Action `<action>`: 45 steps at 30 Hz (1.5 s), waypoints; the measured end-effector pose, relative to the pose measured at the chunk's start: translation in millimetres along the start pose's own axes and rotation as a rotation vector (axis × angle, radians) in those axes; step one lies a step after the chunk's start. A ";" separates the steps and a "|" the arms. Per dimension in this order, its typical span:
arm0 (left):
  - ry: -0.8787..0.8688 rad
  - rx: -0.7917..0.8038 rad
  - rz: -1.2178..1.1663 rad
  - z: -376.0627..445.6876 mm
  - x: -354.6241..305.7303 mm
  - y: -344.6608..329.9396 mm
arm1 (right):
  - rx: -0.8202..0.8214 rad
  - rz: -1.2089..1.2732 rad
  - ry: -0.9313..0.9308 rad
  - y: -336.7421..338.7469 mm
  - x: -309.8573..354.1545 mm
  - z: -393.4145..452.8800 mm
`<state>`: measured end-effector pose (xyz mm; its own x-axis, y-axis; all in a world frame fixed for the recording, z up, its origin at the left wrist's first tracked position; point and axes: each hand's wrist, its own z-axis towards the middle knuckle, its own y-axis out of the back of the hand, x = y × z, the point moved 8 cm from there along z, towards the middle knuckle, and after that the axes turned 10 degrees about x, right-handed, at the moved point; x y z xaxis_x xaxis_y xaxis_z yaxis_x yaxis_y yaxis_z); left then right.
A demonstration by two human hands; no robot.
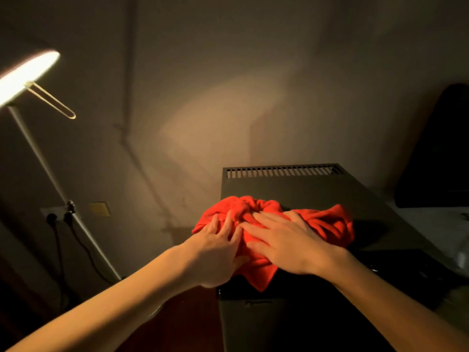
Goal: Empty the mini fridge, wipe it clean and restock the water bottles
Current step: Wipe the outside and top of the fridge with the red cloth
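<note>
Room: dim, lit from the far left by a floor lamp point(26, 72) on a slanted pole; a bare wall point(228, 97) stands behind, with a wall socket point(54, 215) low on the left and a dark shape at the far right that I cannot identify.
Mini fridge: dark box point(299, 189) right of centre, seen from above, with a slotted vent point(281, 171) along its far edge. Its door and inside are out of sight.
Cloth: red cloth point(327, 222), bunched in folds, lies on the fridge top near its left side, one corner hanging over the near edge.
Left hand: left hand point(215, 247) lies on the cloth's left part, fingers spread and fairly straight, pressing rather than clutching.
Right hand: right hand point(286, 240) rests flat across the middle, fingers extended toward the far left, just beside the left one.
Water bottles: none in view.
Step in hand: probably wiping the top panel, or gathering the cloth.
How to do it well: flatten the folds for more contact, press evenly with both palms, stroke toward the vent without pushing dirt into its slots, and keep the hanging corner from dragging.
</note>
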<state>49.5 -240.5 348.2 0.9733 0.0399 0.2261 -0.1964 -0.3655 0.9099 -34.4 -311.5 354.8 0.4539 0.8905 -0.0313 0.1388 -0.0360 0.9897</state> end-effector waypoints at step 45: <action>0.040 -0.064 -0.103 141.2 40.7 31.8 | 0.048 0.035 -0.032 10.6 -103.5 103.2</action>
<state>99.6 -381.8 337.3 0.9835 0.1112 0.1430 -0.1043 -0.2978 0.9489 10.9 -450.8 354.1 0.4875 0.8731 -0.0021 0.1644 -0.0895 0.9823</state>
